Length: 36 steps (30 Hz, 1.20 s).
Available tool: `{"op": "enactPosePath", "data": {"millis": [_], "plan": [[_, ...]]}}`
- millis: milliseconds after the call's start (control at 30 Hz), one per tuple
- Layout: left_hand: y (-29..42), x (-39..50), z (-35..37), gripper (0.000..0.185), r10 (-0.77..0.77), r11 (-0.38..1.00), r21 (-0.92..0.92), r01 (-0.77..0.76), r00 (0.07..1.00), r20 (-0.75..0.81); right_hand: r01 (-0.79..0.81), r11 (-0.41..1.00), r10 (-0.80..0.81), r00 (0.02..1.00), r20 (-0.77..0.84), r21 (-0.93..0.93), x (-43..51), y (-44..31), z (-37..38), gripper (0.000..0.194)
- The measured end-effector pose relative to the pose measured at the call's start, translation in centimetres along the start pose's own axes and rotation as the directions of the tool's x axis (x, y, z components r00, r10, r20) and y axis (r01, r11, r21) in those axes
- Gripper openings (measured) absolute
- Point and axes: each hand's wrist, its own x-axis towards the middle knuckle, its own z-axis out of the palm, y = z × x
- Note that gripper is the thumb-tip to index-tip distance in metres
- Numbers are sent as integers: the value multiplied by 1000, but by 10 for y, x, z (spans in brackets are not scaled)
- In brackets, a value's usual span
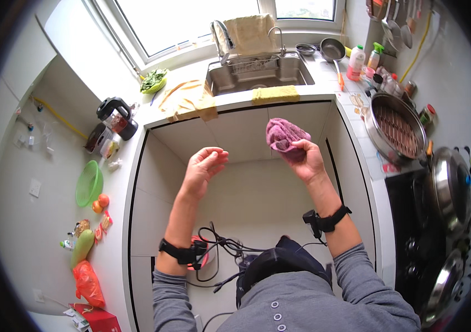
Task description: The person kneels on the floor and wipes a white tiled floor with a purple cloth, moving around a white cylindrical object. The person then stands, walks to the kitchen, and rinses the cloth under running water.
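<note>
My right hand (311, 161) grips a bunched purple cloth (285, 137), held up over the floor in front of the lower cabinets. To its left, my left hand (205, 171) hangs in the air with nothing in it, thumb and fingers slightly curled and apart. Beyond both hands is a steel sink (235, 85) under the window, with a tall faucet (221, 41) at its back left. A folded yellow cloth (275, 94) lies on the sink's front edge. Left of the sink, a tan cloth (189, 99) drapes over the counter edge.
On the left counter are a blender (118, 118), a green basket (89, 183), tomatoes, a long green gourd (82, 249) and a red plastic bag (89, 283). At right stand a large steel pot (397, 128) and a stove (405, 224) with lidded pans. Black cables (223, 245) hang near my waist.
</note>
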Motion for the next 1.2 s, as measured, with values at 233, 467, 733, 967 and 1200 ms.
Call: {"op": "enactPosePath", "data": {"millis": [233, 467, 733, 967, 1200], "plan": [[54, 194, -55, 17, 11, 998, 63, -7, 998, -64, 33, 999, -33, 999, 5, 25, 169, -44, -4, 44], [69, 456, -100, 20, -52, 987, 154, 50, 999, 8, 79, 996, -80, 996, -27, -37, 366, -65, -51, 51], [50, 726, -138, 30, -117, 900, 418, 126, 992, -48, 82, 996, -84, 941, -326, -20, 567, -59, -100, 52], [29, 814, -124, 40, 183, 747, 623, -232, 973, 142, -28, 1000, 23, 915, -403, -6, 657, -38, -121, 47], [13, 800, -146, 38, -6, 608, 758, -235, 954, 300, -159, 987, 151, 890, -430, 18, 702, -11, -135, 40]]}}
